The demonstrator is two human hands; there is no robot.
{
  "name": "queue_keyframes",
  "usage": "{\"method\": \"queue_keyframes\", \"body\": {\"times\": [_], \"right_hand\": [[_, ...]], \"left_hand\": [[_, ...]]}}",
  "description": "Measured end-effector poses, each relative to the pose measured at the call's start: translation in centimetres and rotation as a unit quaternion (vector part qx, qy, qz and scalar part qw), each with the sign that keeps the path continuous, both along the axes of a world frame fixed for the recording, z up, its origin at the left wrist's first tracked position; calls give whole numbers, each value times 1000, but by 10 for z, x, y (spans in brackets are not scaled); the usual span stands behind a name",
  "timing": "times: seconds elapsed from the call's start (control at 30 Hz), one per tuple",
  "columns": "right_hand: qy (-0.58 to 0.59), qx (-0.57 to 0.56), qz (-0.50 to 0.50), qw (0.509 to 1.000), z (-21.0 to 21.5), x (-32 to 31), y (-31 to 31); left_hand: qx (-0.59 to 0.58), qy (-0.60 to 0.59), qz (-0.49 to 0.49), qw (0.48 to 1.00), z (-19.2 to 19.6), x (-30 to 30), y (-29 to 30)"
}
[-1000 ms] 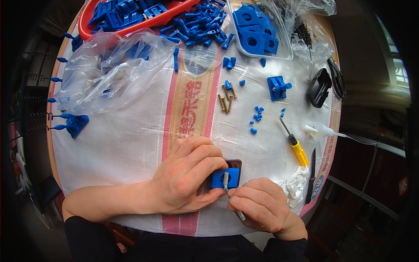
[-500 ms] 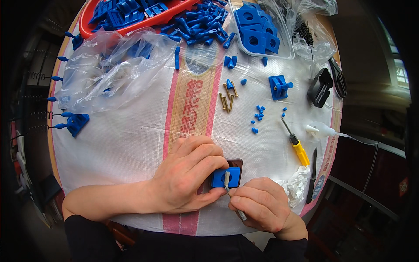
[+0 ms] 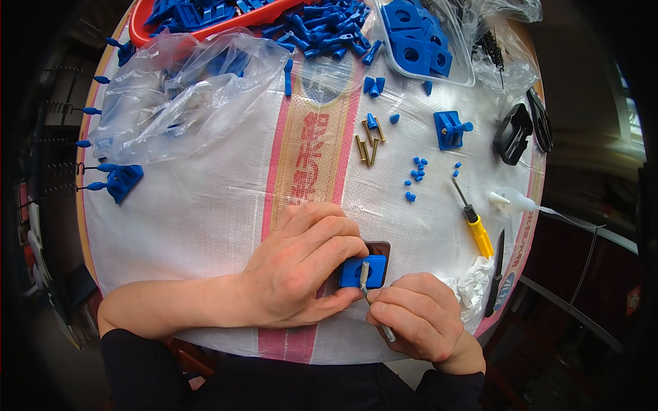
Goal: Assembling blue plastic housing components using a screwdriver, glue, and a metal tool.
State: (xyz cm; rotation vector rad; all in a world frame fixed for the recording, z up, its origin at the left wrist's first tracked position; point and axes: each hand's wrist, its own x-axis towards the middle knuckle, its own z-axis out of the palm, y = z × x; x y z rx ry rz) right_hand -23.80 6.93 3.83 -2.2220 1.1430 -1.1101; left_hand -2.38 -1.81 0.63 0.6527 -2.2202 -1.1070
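Observation:
Near the table's front edge, my left hand (image 3: 305, 264) grips a blue plastic block (image 3: 351, 272) between thumb and fingers. The block has a round opening in its upper face and rests over a dark, glossy rectangular plate (image 3: 379, 252). My right hand (image 3: 419, 316) is closed around a thin bent metal tool (image 3: 365, 277), its flat pale end lying over the block's opening. The fingers of my right hand hide part of the tool's shaft.
A yellow-handled screwdriver (image 3: 480, 233), crumpled tissue (image 3: 471, 288) and black knife (image 3: 495, 274) lie to the right. Brass screws (image 3: 370, 147), small blue pegs (image 3: 419, 169) and a blue bracket (image 3: 450, 130) lie farther back. A red basin (image 3: 212, 29) and clear tub (image 3: 439, 77) hold blue parts.
The picture has shifted slightly, so the table things sit a little farther right and mostly higher. Both hands keep the same grip, with the tool's end still over the block.

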Motion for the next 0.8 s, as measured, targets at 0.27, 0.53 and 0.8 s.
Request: {"method": "queue_keyframes", "body": {"times": [0.27, 0.53, 0.8], "right_hand": [[4, 2, 3, 1000, 1, 0, 0], [-2, -13, -1, 1000, -3, 0, -1], [-17, -20, -10, 1000, -2, 1, -1]], "left_hand": [[0, -2, 2, 1000, 0, 0, 0], [-6, -4, -5, 1000, 0, 0, -1], [-13, -6, -6, 1000, 2, -1, -2]]}}
